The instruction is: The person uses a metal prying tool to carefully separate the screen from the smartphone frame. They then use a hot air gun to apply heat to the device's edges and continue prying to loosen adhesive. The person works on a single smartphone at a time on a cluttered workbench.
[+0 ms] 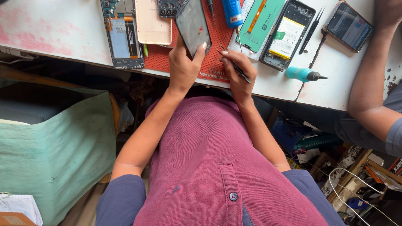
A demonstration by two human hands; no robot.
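Note:
My left hand (182,67) grips a dark phone screen panel (192,23), tilted up over the red work mat (216,45). My right hand (238,71) pinches a thin black tool (236,66) like a pen, its tip near the mat's front edge, just right of the panel. Both hands hover at the near edge of the white table (55,29).
On the table lie an opened phone frame (121,33), a gold back cover (152,19), a blue tool (231,8), a green packet (262,18), an opened phone with battery (288,34), tweezers (311,30) and a teal screwdriver (303,74). Another person's hand (391,6) holds a phone (349,25) at right.

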